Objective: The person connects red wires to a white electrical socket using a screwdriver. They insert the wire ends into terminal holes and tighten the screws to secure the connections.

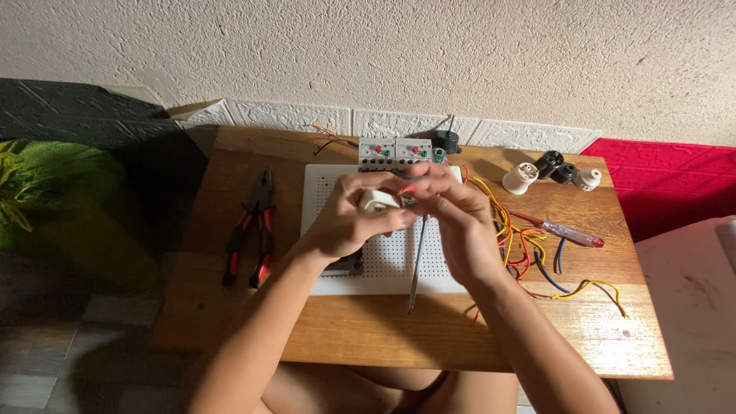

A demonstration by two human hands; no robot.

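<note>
Bare knees at the bottom edge, forearms reaching up over a small wooden table (368,337). Left hand (349,222) curled tight round a small white plastic fitting (378,201), held above a white perforated board (383,264). Right hand (452,222) just beside it, fingertips pinched together near the fitting; whether clamped on the thin metal rod (416,264) hanging below cannot be told, top of the rod hidden behind the fingers. Left of the board, red-handled pliers (251,230) flat on the wood. Right of the hands, a tangle of yellow, red and blue wires (529,253) and a red-handled tester screwdriver (563,231). Further back, two grey relay-like modules (393,153) with red and green buttons at the board's far edge, a dark round part (445,141) behind. Far right corner, white and black lamp holders (552,172). Beyond, a rough plastered wall (383,54).
</note>
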